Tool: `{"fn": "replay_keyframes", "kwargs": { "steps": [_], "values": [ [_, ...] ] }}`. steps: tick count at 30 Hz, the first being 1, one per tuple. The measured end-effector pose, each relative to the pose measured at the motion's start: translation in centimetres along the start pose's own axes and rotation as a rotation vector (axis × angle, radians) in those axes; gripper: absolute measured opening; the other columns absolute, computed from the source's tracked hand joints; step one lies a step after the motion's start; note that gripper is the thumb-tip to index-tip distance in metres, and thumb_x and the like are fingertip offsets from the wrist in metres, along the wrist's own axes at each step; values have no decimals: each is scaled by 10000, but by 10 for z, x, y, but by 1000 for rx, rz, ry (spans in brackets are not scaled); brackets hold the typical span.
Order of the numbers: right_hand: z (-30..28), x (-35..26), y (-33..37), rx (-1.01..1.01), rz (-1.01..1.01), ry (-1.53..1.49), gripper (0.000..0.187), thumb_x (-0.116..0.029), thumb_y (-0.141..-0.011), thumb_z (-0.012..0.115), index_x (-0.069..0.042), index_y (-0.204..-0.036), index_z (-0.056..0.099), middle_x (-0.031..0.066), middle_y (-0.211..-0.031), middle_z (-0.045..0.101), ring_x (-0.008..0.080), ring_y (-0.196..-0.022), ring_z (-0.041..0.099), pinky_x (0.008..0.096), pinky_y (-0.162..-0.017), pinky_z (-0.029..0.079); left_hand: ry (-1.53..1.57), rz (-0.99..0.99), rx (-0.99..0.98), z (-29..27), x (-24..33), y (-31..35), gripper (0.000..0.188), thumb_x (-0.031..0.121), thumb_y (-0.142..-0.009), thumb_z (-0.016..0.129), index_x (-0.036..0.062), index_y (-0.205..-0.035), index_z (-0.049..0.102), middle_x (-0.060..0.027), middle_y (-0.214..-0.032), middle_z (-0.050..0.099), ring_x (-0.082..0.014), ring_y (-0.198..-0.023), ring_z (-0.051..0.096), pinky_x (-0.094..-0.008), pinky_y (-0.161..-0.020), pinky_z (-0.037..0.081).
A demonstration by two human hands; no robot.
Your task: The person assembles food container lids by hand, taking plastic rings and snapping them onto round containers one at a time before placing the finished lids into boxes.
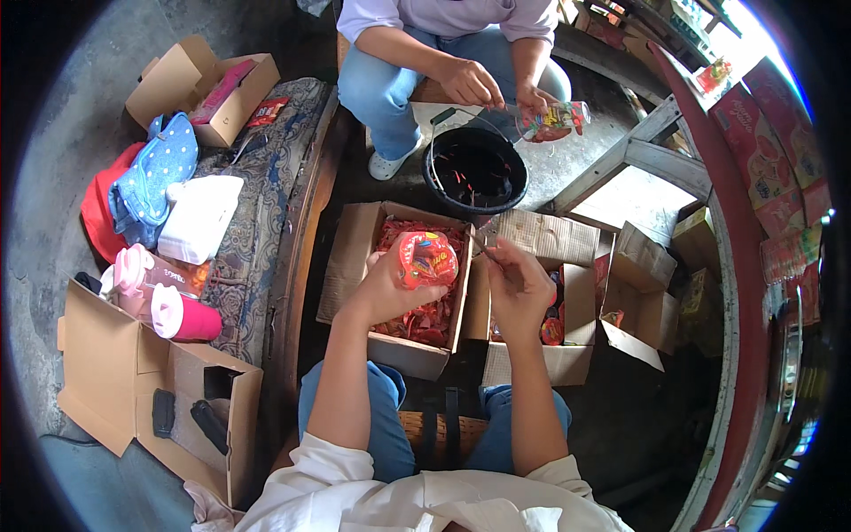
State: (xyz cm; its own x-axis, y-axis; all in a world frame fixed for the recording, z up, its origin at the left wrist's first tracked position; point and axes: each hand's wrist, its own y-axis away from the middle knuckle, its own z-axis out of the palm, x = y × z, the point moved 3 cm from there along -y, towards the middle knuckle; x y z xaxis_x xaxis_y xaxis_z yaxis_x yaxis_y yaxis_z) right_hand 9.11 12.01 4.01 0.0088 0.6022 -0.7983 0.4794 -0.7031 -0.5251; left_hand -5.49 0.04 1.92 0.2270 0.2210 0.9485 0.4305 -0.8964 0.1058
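My left hand (378, 293) is wrapped round a cup with a round red printed film lid (427, 259), its top tilted toward me. Just to the right, my right hand (525, 282) pinches a thin dark tool (481, 246); whether it is a blade or a stick I cannot tell. Below the cup stands a cardboard box (350, 257) full of red printed film pieces. Beside it, partly hidden by my right forearm, another cardboard box (541, 363) has several round red-lidded cups in it.
Across from me a seated person holds a clear printed cup (560, 121) by a black bucket (474, 206) of dark liquid. A patterned cushioned bench (306, 106) with bags and pink tumblers (188, 317) is at left; a red-edged wooden rack (743, 355) stands at right.
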Motion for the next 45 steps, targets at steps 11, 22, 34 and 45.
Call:
{"fn": "replay_keyframes", "kwargs": {
  "steps": [11,22,34,45],
  "values": [
    [1,-9,0,-184,-413,381,210,16,-614,628,-64,-805,658,40,-821,605,221,-749,582,342,-655,478,-374,183,148,15,4,-3,707,333,-601,755,140,-1195,422,-84,-1130,534,-323,-1004,511,-402,-920,320],
    [0,-5,0,-177,-454,438,183,-12,-627,619,-63,-798,658,33,-794,606,207,-745,583,334,-647,471,-201,253,149,13,7,-3,598,269,-612,743,101,-1114,463,-121,-1015,599,-350,-968,558,-420,-827,440],
    [1,-3,7,-187,-459,473,233,-13,-617,627,-79,-837,661,16,-769,599,189,-689,562,316,-597,458,-250,206,114,11,7,-4,589,334,-626,740,83,-1086,471,-110,-974,624,-325,-914,586,-383,-852,396],
    [3,3,8,-153,-289,250,262,67,-619,616,-64,-843,659,53,-723,587,218,-644,563,337,-574,468,42,267,65,14,2,-1,529,179,-661,743,60,-1113,496,-65,-994,609,-201,-933,591,-317,-839,442]
  ]
}}
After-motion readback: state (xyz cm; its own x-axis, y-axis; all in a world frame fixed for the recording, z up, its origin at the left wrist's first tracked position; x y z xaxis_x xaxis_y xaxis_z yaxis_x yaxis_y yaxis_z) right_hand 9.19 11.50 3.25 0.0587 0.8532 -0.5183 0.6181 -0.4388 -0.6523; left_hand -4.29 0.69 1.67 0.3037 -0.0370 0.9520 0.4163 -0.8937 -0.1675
